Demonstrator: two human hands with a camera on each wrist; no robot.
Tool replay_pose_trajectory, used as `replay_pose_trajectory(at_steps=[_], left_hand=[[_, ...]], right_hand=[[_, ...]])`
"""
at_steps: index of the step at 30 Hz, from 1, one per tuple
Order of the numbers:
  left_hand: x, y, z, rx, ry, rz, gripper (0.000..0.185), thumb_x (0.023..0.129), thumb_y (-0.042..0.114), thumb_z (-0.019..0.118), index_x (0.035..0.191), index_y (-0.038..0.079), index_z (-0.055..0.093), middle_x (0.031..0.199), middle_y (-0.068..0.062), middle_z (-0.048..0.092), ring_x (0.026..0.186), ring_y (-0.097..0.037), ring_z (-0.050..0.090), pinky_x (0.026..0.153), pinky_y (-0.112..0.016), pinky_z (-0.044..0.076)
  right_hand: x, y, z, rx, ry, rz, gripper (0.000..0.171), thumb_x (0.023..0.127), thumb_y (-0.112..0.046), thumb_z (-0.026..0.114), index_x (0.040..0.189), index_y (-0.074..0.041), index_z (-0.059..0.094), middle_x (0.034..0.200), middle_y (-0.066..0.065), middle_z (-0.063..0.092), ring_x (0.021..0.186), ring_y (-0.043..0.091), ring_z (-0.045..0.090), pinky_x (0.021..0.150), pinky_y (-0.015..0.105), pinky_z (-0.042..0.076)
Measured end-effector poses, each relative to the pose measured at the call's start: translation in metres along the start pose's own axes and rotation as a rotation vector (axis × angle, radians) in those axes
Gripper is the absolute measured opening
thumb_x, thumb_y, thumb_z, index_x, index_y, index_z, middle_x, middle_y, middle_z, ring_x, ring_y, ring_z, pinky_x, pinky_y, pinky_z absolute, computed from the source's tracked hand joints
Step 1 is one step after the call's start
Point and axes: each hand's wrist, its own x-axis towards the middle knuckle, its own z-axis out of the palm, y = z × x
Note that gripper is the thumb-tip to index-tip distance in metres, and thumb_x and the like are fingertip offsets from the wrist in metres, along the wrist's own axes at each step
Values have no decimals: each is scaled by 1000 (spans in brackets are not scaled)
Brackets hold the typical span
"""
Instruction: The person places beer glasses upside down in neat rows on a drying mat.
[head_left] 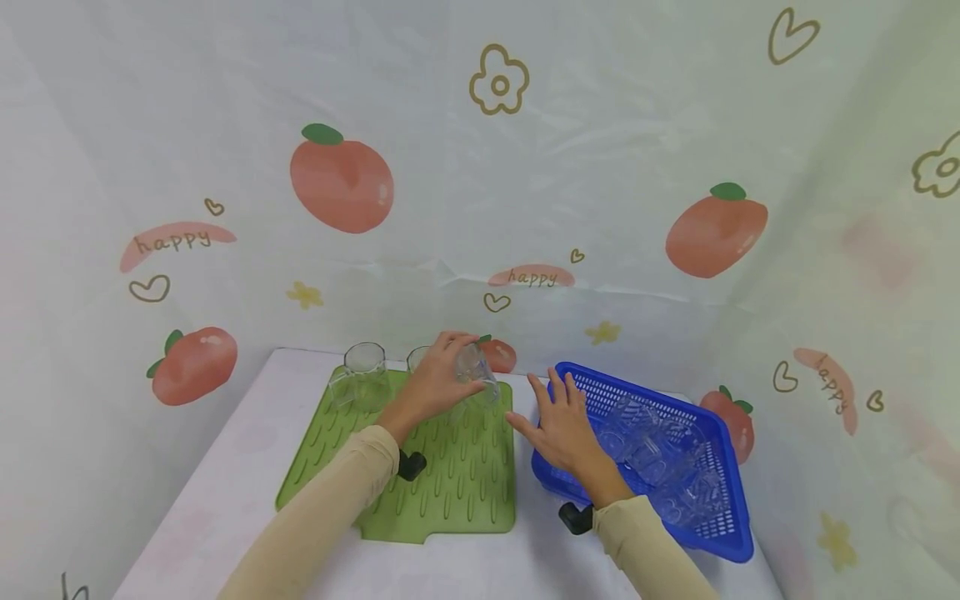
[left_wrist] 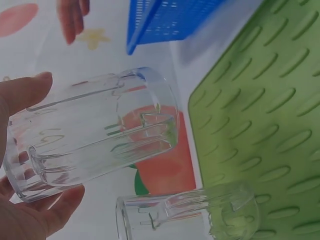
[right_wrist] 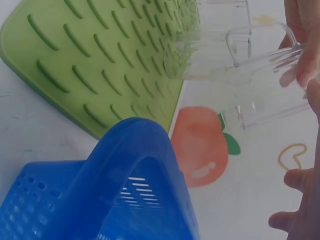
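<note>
My left hand grips a clear glass mug by its base end, tilted above the far right part of the green drying mat. In the left wrist view, thumb and fingers wrap one end of this mug, and its mouth points away from the palm. Another glass mug stands on the mat close to it. My right hand hovers by the left rim of the blue basket, fingers spread and holding nothing.
Glass mugs stand along the far edge of the mat. Inside the basket lie several more clear glass mugs. A white cloth backdrop with fruit prints rises behind the white table.
</note>
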Motion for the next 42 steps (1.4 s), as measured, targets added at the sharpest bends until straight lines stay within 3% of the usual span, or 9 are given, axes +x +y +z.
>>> replay_pose_trajectory(at_steps=[13, 18, 25, 31, 42], left_hand=[[28, -2, 24, 33, -25, 70, 74, 81, 30, 88, 146, 19, 55, 152, -7, 49, 137, -37, 51, 107, -51, 51], [35, -2, 35, 56, -53, 60, 75, 81, 30, 88, 147, 19, 54, 154, -8, 48, 138, -38, 50, 110, -52, 49], [36, -8, 48, 84, -121, 33, 78, 84, 35, 84, 152, 21, 48, 157, -7, 42, 140, -39, 47, 114, -55, 44], [36, -11, 57, 48, -114, 36, 78, 84, 27, 85, 152, 24, 47, 155, -6, 43, 138, -38, 48, 106, -53, 51], [38, -20, 64, 63, -92, -7, 77, 82, 27, 87, 150, 21, 50, 156, -12, 44, 138, -38, 51, 105, -48, 53]], right_hand=[[-5, 20, -3, -36, -10, 55, 88, 95, -70, 50, 163, -19, 28, 170, 22, 16, 157, 52, 8, 120, 76, 10], [-7, 27, -6, -49, 1, 68, 90, 94, -71, 52, 163, -18, 28, 170, 22, 15, 156, 52, 7, 120, 77, 10], [-11, 34, -11, -57, 1, 96, 91, 94, -70, 53, 163, -18, 27, 170, 23, 15, 156, 54, 5, 120, 77, 8], [-15, 42, -14, -54, -10, 118, 90, 95, -68, 53, 163, -17, 26, 170, 24, 13, 156, 54, 4, 120, 77, 6], [-21, 56, -19, -36, 0, 139, 90, 96, -68, 51, 163, -16, 24, 170, 24, 11, 156, 53, 4, 120, 78, 5]])
